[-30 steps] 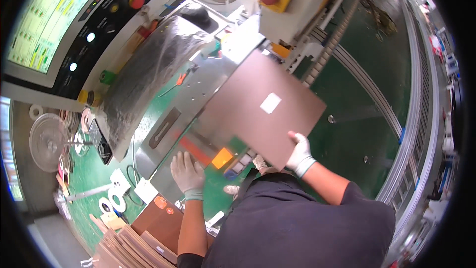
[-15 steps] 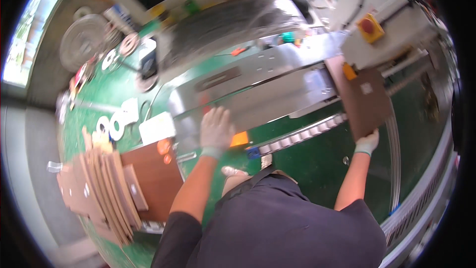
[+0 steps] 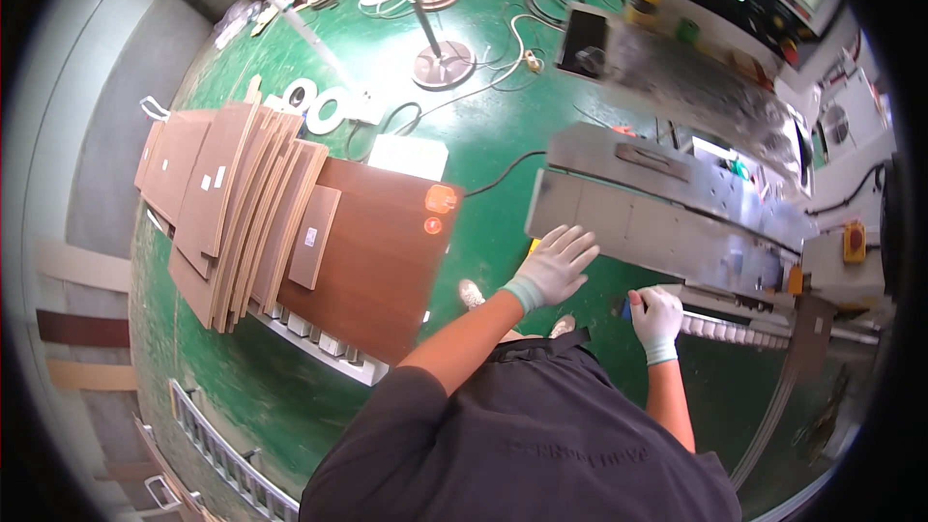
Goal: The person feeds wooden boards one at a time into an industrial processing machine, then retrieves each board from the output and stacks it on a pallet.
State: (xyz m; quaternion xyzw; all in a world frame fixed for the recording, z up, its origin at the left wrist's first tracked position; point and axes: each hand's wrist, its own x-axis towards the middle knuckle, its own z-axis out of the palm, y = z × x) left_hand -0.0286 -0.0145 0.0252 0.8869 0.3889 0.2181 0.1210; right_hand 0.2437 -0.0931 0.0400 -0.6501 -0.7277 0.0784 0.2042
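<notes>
My left hand point(image 3: 559, 266), in a pale glove, is open with its fingers spread, over or beside the near left edge of the metal machine table point(image 3: 619, 217). I cannot tell whether it touches the metal. Close to the front edge of that table is my gloved right hand point(image 3: 659, 321), fingers curled in and nothing seen in them. It is beside the blue end of a roller strip point(image 3: 735, 331). A brown board point(image 3: 810, 338) sits at the machine's right end, away from both hands.
At left, a leaning stack of brown boards point(image 3: 232, 203) stands on a cart with a wide brown panel point(image 3: 372, 242). Rolls of edging tape point(image 3: 326, 111), a round-based stand point(image 3: 443, 66) and cables lie on the green floor. A red stop button point(image 3: 854, 242) is on the machine.
My right hand has let go of the brown board and come back left toward my body. The view has swung left, bringing the board stack further in. My left hand remains by the table's left end.
</notes>
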